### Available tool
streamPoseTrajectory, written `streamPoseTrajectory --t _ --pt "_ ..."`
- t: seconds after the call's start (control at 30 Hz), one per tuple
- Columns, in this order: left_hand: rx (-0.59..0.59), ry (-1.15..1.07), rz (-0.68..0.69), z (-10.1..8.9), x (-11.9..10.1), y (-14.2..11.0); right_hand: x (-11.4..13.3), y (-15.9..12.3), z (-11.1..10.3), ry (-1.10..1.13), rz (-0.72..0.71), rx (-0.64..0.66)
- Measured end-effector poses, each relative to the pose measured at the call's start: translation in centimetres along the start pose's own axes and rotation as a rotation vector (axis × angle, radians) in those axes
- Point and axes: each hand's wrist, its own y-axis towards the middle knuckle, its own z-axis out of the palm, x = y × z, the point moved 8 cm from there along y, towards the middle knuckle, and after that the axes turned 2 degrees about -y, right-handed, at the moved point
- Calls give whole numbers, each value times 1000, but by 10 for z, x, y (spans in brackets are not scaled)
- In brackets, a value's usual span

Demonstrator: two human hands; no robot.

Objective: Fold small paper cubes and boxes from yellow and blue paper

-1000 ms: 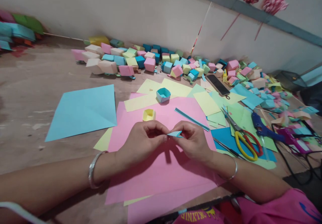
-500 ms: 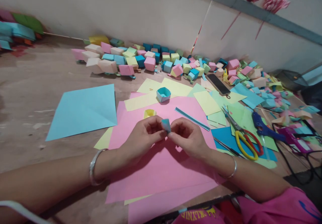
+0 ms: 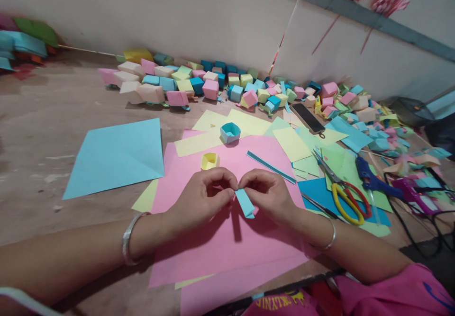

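A small folded strip of light blue paper (image 3: 245, 204) is pinched at its upper end between my two hands, its free end slanting down toward me. My left hand (image 3: 204, 196) grips that end with thumb and forefinger, and my right hand (image 3: 270, 194) closes on the strip's right side. Below them lies a large pink sheet (image 3: 213, 245). Just beyond my left hand stands a small yellow paper box (image 3: 210, 161). Farther back is a blue open paper box (image 3: 230, 132). A narrow dark blue strip (image 3: 271, 167) rests past my right hand.
Scissors with yellow and red handles (image 3: 343, 197), tweezers (image 3: 320, 206), a blue glue gun (image 3: 377, 181) and a phone (image 3: 307, 118) lie to the right. A light blue sheet (image 3: 115, 159) is at left. Several folded paper blocks (image 3: 210, 89) line the wall.
The folded blue strip has turned: it stuck up between my fingertips before, and now it points down toward me. My fingers have shifted onto its far end.
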Motion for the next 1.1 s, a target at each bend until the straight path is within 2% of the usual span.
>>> streamPoseTrajectory --t 0.13,0.33,0.4,0.53,0.77,0.93,1.1 --pt "-3 -2 -26 0 4 0 10 -3 -2 -209 -137 -15" --pt "-92 75 -48 -7 15 1 36 -12 8 -490 -457 38" --pt "-103 106 -18 -8 13 1 39 -14 9 -526 -464 23" --pt "-125 178 67 -7 2 -3 34 -13 5 -546 -362 -32" --pt "-60 224 133 -2 -6 -5 26 -15 5 -449 -260 -37" --pt "-43 98 82 0 -1 -4 36 -17 10 -504 -329 8" --pt "-28 -126 -17 -2 7 -1 47 -20 17 -599 -569 129"
